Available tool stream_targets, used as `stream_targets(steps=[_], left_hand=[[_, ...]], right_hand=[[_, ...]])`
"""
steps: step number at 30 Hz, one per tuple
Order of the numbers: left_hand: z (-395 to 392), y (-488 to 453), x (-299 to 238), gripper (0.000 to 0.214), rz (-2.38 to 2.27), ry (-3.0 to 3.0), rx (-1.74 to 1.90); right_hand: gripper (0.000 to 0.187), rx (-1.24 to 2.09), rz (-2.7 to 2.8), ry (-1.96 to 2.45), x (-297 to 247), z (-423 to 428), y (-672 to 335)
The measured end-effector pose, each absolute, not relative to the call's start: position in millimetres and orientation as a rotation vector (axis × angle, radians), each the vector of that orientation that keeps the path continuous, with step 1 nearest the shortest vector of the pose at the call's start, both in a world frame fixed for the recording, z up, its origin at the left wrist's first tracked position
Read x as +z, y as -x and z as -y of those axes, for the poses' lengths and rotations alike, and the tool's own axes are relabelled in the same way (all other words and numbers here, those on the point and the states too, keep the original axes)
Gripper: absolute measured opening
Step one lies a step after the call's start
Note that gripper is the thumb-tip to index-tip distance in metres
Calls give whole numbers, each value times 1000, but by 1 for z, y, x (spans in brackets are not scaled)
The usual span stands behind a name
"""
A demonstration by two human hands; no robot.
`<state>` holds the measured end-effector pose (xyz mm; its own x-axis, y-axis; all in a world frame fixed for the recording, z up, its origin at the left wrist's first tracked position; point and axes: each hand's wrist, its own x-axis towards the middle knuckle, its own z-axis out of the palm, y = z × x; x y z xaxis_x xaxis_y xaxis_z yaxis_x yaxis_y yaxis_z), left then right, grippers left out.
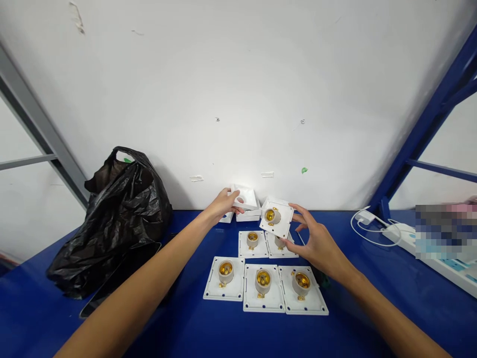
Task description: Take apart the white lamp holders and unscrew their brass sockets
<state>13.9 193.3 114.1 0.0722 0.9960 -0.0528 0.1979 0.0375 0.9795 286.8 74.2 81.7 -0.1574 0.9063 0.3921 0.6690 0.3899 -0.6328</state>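
My left hand [226,201] grips a white square cover [246,196] with a round hole, held tilted over other white covers [249,216] by the wall. Between the thumb and fingers of my right hand [312,237] is a white square lamp socket plate [283,217], its brass-lined socket turned toward me. Below it, more socket plates lie on the blue table. Two form a back row, the left one [252,243] fully visible and the right one [290,250] partly hidden by the held plate. Three make a front row: left [224,278], middle [263,288] and right [303,291].
A black plastic bag [126,214] stands at the left, with a flat dark object [122,278] beside it. On the right lies a white power strip [406,238] with a plug and cable. Metal frame posts rise on both sides, before a white wall.
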Motion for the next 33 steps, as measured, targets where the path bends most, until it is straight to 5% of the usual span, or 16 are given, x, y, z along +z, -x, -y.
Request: stream_targets(steps=[11,18,26,33], left_hand=[[-180,-15,104,47,-1558,-2061,1136],[-153,-15,125,112,-888,-2595,815],[-117,-16,136,81,-961,-2894,553],[-112,39,128,74,-1388,-2803,166]], right_hand=[[86,556,1846,1262,87,-71,-283],[87,800,1765,999,82,-75,-281],[92,990,1802,875,76,-72,-276],[53,890,1824,943,84,-72,-280]])
